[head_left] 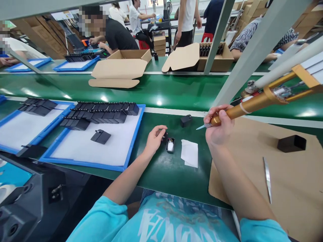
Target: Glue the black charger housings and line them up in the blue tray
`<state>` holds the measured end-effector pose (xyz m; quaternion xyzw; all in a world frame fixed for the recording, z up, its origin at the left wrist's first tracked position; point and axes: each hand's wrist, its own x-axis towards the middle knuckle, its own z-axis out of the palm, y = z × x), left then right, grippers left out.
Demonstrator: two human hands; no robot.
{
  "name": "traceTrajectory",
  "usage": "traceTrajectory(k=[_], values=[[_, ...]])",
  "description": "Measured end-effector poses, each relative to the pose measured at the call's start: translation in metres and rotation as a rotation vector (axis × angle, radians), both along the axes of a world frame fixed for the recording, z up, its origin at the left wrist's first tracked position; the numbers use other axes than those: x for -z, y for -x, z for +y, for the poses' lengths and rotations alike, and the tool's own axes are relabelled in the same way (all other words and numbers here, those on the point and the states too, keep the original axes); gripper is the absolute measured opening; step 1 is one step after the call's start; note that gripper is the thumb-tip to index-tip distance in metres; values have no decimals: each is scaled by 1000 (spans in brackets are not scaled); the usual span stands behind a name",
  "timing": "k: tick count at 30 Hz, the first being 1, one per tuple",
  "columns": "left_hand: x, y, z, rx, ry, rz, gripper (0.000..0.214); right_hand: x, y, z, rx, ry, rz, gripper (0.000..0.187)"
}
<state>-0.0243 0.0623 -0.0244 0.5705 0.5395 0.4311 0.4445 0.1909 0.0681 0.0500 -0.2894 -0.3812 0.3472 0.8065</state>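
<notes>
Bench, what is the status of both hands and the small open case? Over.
Left hand at dark part beside open case. Right hand gripping gold dispenser, nozzle away from case. White paper nearby, not covering case.

Single view, from person's head, facing forward and down over green worktop (164, 178). Turquoise shirt (181, 222) nearest, along bottom edge; left hand (154, 139) and right hand (220, 126) mid-frame; co-workers (121, 35) farthest, beyond green belt (161, 90), near top edge.
</notes>
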Motion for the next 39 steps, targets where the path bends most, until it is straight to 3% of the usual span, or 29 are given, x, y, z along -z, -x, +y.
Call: traceTrajectory(k=[3, 5, 7, 9, 11, 15, 20, 24, 28, 34, 39], values=[[-8, 9, -8, -16, -228, 283, 34, 0, 0, 0, 1, 18, -4, 17], [-17, 17, -12, 76, -294, 471, 38, 1, 0, 0, -4, 31, 6, 17], [-25, 26, -15, 239, -219, 613, 53, 1, 1, -1, -8, 35, 17, 16], [-30, 33, -17, 396, -83, 689, 82, 1, 2, -1, -12, 33, 27, 14], [-31, 34, -19, 478, -1, 710, 101, 1, 3, -2, -17, 25, 34, 13], [-22, 22, -24, 451, -5, 659, 106, 0, 4, -3, -39, 16, 42, 11], [-6, 7, -27, 418, -99, 428, 99, 0, 4, -4, -46, 26, 37, 13], [8, 4, -22, 447, -7, 197, 87, 0, 5, -4, -45, 47, 32, 15], [21, 2, -16, 485, 55, -39, 96, -1, 5, -4, -46, 51, 39, 13], [26, -1, -14, 454, 108, 14, 84, -2, 7, -5, -61, 47, 48, 14], [22, 0, -16, 428, 102, 51, 95, -2, 8, -5, -59, 40, 50, 15]])
